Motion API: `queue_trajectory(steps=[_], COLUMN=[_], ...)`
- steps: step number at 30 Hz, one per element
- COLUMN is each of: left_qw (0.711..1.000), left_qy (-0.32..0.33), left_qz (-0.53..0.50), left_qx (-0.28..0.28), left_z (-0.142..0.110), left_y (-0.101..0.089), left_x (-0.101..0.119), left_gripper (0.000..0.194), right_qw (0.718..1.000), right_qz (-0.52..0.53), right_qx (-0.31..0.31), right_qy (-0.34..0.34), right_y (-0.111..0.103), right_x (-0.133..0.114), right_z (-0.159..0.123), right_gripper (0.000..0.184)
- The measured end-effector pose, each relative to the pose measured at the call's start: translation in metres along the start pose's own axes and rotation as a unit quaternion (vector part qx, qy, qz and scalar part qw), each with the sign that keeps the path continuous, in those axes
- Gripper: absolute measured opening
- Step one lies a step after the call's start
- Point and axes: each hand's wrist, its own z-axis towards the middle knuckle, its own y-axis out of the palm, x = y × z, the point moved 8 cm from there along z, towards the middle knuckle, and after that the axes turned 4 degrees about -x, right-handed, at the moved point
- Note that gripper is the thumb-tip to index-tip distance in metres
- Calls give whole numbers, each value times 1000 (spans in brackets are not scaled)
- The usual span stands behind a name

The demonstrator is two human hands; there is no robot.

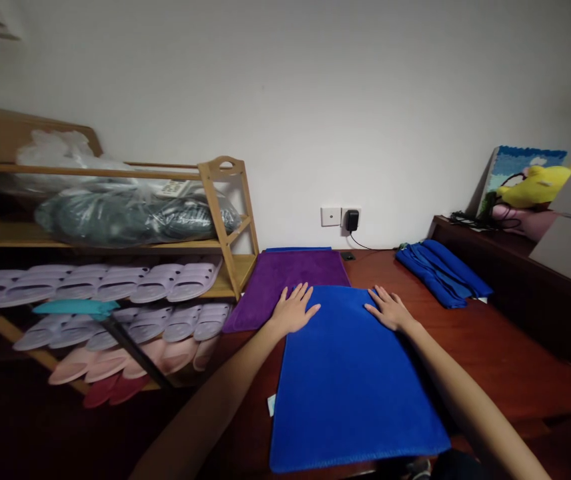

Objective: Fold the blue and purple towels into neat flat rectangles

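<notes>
A blue towel (350,380) lies spread flat on the reddish-brown wooden table (495,360), its near end at the table's front edge. My left hand (293,310) rests palm down near the towel's far left corner, fingers spread. On the far right corner lies my right hand (389,308), also flat with its fingers apart. A purple towel (290,267) lies behind and to the left, close to my left fingertips. Farther right is a folded blue towel (440,270). A small white tag (271,405) sticks out from the spread towel's left edge.
To the left stands a wooden shoe rack (230,233) with rows of slippers (195,280) and a plastic-wrapped bundle (130,213). A black adapter (352,220) is plugged into the wall. A yellow plush toy (535,187) and a picture (495,173) sit on a raised ledge at right.
</notes>
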Motion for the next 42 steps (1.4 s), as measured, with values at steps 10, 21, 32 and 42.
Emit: queue_trajectory(steps=[10, 21, 32, 42], left_qw=[999, 991, 943, 844], left_qy=[27, -42, -74, -43], left_qz=[1, -99, -319, -534], left_qx=[47, 77, 59, 26], left_z=[11, 20, 33, -1], left_y=[-1, -19, -32, -49], left_x=[18, -34, -62, -59], left_gripper=[61, 46, 23, 43], right_qw=[996, 995, 971, 897], right_qz=[46, 85, 213, 431], right_qx=[13, 57, 98, 76], right_qy=[-70, 12, 47, -65], right_y=[0, -14, -24, -59], right_x=[-64, -1, 31, 19], right_z=[10, 33, 45, 2], right_gripper=[75, 51, 14, 49])
